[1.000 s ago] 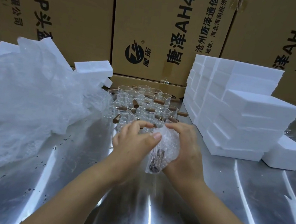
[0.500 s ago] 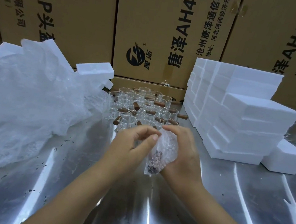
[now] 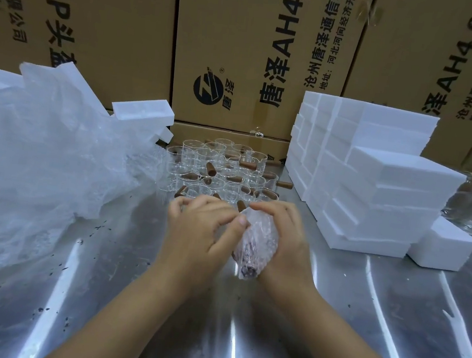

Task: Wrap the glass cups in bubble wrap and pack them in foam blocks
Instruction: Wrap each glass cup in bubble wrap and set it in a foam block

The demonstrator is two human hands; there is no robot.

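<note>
Your two hands meet above the middle of the table (image 3: 330,320), both on one wrapped cup (image 3: 257,239). Your right hand (image 3: 286,239) cups the bundle from the right, with its fingers (image 3: 272,207) curled over the top. Your left hand (image 3: 203,228) closes in from the other side. Its thumb presses flat against the bubble wrap and its other fingers are bent over the upper end. The bundle hangs tilted between your palms, clear of the table, and something dark brown shows through the wrap at its lower tip.

Just behind your knuckles stands the cluster of glass cups (image 3: 218,171), upright and packed close together, with brown handles sticking out among them. Nothing wraps these.

To your right the foam blocks (image 3: 375,176) are stacked in stepped rows, with a single foam block (image 3: 443,247) on the table just beside the stack's near corner. None of the blocks visibly holds a cup. To your left a loose pile of bubble wrap (image 3: 41,158) spreads over the table, and another white block (image 3: 143,109) juts out behind it.

Printed cardboard boxes (image 3: 242,48) stand closed along the back, so you cannot tell what is in them. At the far right edge lies something clear, too blurred to make out.
</note>
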